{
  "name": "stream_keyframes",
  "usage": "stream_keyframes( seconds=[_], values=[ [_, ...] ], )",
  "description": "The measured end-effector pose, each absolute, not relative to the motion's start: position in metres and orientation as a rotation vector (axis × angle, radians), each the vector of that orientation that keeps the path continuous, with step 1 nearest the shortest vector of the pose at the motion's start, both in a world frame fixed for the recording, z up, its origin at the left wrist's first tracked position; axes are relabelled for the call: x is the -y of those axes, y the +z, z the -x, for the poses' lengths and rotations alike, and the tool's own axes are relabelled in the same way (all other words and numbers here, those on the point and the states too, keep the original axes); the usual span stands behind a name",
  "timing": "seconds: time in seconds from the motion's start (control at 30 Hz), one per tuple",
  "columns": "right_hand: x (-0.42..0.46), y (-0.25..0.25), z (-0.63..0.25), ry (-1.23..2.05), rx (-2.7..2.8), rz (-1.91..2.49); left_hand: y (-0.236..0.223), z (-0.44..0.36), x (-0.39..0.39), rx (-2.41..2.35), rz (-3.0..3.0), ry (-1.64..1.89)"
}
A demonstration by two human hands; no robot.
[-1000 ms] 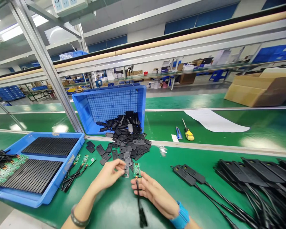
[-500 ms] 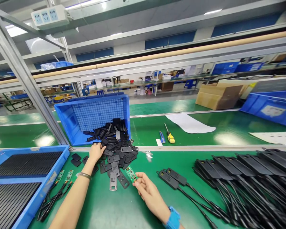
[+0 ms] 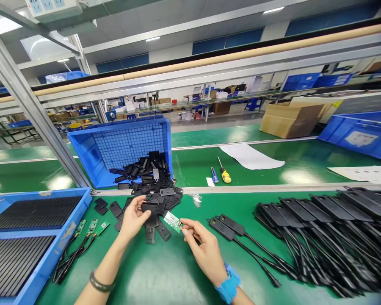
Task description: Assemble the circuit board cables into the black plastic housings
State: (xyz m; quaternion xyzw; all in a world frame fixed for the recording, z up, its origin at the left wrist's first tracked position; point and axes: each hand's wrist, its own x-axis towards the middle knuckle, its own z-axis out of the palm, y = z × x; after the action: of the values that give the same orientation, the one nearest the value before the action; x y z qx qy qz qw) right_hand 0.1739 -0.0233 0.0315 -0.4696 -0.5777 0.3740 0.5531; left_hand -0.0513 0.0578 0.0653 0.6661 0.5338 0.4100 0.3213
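My left hand [image 3: 133, 217] pinches a black plastic cover piece [image 3: 150, 207] just in front of the pile of black covers [image 3: 146, 186] that spills from a tipped blue crate [image 3: 123, 146]. My right hand [image 3: 201, 245] grips a small green circuit board [image 3: 173, 221] by its cable end, close to the left hand. Another black cover [image 3: 150, 232] lies flat on the green mat between my hands.
A blue tray [image 3: 34, 237] of black parts sits at the left, with spare green boards and cables [image 3: 92, 228] beside it. Several finished black cabled units [image 3: 320, 224] lie at the right. A yellow screwdriver [image 3: 224, 171] and white paper [image 3: 250, 156] rest on the far belt.
My left hand came back from the pile toward me with a black cover in its fingers. My right hand kept the green board and shifted slightly.
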Motion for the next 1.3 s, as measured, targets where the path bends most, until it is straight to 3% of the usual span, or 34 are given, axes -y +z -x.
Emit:
stream_keyframes(
  seconds=[0.1, 0.37, 0.77, 1.1, 1.3],
  values=[
    [0.026, 0.036, -0.176, 0.771, 1.438, 1.109, 0.062, 0.028, -0.025, -0.959, -1.290, 1.053],
    [0.032, 0.034, -0.168, 0.743, 1.549, 1.092, 0.047, 0.005, 0.000, -0.700, -0.843, 1.092],
    [0.034, 0.013, -0.158, 0.505, 1.813, 1.163, 0.027, -0.013, 0.013, -0.811, -0.749, 1.142],
    [0.029, 0.017, -0.166, 0.707, 1.849, 1.355, 0.026, -0.013, 0.014, -0.942, -0.867, 1.237],
    [0.026, 0.014, -0.161, 1.303, 1.475, 1.246, 0.025, -0.014, 0.017, -0.946, -0.958, 1.256]
  ],
)
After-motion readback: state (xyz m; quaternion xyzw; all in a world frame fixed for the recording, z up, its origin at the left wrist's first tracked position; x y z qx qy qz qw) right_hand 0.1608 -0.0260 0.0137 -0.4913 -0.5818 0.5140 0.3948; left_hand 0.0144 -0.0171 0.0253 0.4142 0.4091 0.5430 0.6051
